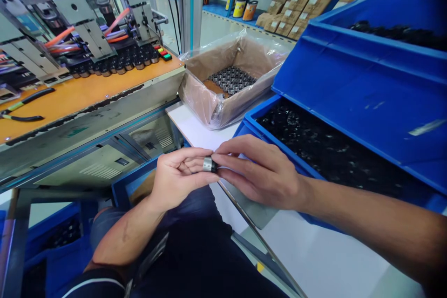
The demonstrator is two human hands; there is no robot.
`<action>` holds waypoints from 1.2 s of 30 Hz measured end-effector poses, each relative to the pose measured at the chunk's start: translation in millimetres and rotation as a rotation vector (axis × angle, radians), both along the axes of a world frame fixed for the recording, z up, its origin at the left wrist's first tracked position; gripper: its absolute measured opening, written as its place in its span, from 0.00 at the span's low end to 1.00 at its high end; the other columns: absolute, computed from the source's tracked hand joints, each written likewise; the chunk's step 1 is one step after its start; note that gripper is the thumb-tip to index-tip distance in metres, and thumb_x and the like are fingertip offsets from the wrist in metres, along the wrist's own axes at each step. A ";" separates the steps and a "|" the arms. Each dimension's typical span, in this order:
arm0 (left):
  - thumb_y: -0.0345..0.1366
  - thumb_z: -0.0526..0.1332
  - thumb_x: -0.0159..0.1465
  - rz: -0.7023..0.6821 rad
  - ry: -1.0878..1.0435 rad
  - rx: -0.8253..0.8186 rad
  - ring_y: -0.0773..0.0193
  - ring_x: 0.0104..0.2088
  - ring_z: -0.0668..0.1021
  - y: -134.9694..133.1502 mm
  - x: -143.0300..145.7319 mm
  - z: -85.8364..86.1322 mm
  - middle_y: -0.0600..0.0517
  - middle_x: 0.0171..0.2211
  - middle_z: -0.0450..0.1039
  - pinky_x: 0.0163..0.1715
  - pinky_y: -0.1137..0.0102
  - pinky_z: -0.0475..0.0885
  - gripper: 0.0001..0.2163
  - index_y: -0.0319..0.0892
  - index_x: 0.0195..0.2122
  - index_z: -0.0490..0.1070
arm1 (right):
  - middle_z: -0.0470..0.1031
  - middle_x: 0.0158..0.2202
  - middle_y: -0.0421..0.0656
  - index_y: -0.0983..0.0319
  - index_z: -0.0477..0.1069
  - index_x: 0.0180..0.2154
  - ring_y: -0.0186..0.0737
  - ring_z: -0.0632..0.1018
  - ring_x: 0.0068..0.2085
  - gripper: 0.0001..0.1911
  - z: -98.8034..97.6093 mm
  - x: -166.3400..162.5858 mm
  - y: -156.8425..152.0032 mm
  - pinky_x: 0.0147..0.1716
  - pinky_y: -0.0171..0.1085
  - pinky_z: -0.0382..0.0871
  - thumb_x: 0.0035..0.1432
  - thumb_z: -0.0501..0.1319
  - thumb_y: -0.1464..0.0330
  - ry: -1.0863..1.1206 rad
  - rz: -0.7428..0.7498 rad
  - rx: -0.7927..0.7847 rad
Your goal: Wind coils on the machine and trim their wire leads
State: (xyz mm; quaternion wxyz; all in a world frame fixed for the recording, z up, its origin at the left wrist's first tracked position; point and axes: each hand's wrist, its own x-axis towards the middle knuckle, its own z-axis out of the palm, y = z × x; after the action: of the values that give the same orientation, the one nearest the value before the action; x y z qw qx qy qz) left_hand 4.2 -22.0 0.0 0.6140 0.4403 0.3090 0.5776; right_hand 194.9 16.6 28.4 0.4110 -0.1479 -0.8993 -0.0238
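Observation:
Between my two hands, over my lap, is a small ribbed metal cylinder (207, 164) with a black end piece (214, 166) on its right side. My left hand (178, 174) is closed around the metal part, thumb below and fingers behind it. The fingertips of my right hand (258, 170) pinch the black end from the right. Whether the black piece is fully seated on the metal cannot be made out. Just right of my hands, a blue bin (249, 123) holds many small black parts (314, 144).
A plastic-lined carton (206, 102) with rows of small parts stands ahead. At the left, an orange-topped machine bench (115, 91) carries a row of black-topped metal parts (118, 61) and pliers (26, 102). Another blue bin (366, 70) rises above the right one.

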 end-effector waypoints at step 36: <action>0.23 0.77 0.45 0.000 -0.006 -0.017 0.65 0.30 0.84 0.0 -2.2 -4.0 0.53 0.31 0.84 0.33 0.75 0.81 0.19 0.45 0.39 0.83 | 0.76 0.39 0.50 0.65 0.72 0.45 0.40 0.78 0.41 0.07 -2.7 1.0 2.2 0.37 0.38 0.79 0.65 0.62 0.72 -0.007 0.005 0.036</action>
State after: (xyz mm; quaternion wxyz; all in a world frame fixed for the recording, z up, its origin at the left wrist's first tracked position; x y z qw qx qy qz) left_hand 2.0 -22.0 -4.1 0.6186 0.4335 0.3122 0.5762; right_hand 195.9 18.8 25.6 0.4107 -0.1382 -0.9004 -0.0396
